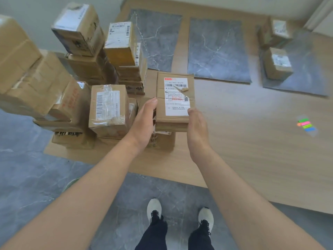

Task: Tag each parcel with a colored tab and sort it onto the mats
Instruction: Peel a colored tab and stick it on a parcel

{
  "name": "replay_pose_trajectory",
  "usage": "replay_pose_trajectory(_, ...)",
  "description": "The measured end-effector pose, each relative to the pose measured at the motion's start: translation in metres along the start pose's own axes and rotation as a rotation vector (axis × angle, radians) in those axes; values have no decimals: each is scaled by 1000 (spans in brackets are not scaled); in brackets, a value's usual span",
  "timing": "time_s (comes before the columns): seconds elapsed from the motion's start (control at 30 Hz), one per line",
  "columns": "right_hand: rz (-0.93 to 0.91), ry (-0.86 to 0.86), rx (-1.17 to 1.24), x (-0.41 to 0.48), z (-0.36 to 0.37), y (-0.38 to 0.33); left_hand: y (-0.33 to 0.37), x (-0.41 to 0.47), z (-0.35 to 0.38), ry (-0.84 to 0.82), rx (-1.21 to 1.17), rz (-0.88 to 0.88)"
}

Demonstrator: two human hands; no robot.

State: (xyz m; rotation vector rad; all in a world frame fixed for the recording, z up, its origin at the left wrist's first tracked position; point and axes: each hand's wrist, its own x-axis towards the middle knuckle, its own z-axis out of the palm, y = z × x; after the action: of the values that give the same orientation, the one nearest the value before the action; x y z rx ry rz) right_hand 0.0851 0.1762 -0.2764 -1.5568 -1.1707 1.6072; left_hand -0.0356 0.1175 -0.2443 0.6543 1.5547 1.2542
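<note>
A person is standing at the edge of a wooden desk [252, 141], both bare arms reaching forward. The left hand [144, 121] and the right hand [196, 127] are pressing against opposite sides of a flat cardboard parcel [174, 121], the left grip closing on its left edge with the thumb up near the top face, the right grip closing on its right edge with the thumb lying over the corner of the white shipping label [177, 96]. The parcel is sitting label-up between the hands, above another small box [162, 140] that is resting on the desk; whether it is touching that box is unclear.

To the left, a pile of cardboard boxes [75, 78] is standing stacked on the desk, several with labels and clear tape. Beyond the parcel, two grey marbled mats [218, 51] are lying side by side with nothing on them. A third mat [306, 69] at the far right is carrying two small boxes [277, 64], one behind the other. A strip of colored tabs [306, 124], green, pink and blue, is lying on the desk well to the right of the hands, apart from everything else.

Below, white shoes [154, 208] are showing on a grey tiled floor [36, 177].
</note>
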Motion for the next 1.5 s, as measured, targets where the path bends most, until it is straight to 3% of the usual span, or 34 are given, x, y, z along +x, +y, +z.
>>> replay_pose_trajectory(0.3,-95,69,77,21,-116,-6,12,-2,115,-60,12,62)
replay_pose_trajectory(0.73,-70,46,45,65,-291,35,-33,11,278,-38,26,-65)
replay_pose_trajectory(1.1,25,81,37,102,-321,96,-93,49,301,-93,78,-231)
replay_pose_trajectory(1.5,43,179,86,123,-319,114,-97,73,297,-96,136,-206)
